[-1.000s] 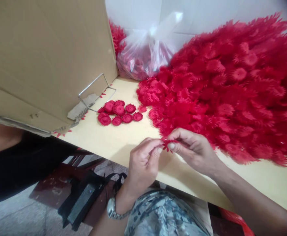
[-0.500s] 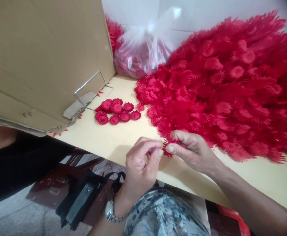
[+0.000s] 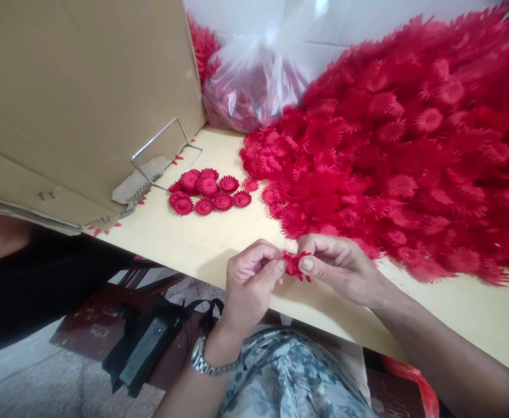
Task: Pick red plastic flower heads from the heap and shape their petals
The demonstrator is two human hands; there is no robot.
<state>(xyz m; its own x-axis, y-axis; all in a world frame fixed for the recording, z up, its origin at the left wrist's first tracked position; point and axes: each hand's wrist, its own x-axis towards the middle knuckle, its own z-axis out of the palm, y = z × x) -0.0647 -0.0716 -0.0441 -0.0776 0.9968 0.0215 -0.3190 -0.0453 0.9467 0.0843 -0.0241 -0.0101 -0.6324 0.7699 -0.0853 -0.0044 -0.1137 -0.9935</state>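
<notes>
Between my two hands, above the pale table (image 3: 185,247), is a red flower-shaped piece (image 3: 293,265) with thin pointed petals. My left hand (image 3: 254,278), with a metal watch on its wrist, pinches the piece's left side between thumb and forefinger. On the right side, my right hand (image 3: 341,267) closes its thumb and fingers on the petals. My fingertips cover part of the piece. Beyond my hands lies a small group of round red flowers (image 3: 207,186) with short toothed edges. A large heap of loose red flower pieces (image 3: 394,168) spreads to the right.
A tall cardboard box (image 3: 84,98) stands at the left, with a bent wire frame (image 3: 154,139) against it. At the back sits a clear plastic bag (image 3: 254,87) of red pieces. A person's dark-clothed part (image 3: 40,290) shows at left, near a black bag (image 3: 143,339) below the table.
The flower piece has turned and shifted slightly left, and my left fingers now pinch it. Before, my right hand mainly held it. The view has tilted a little.
</notes>
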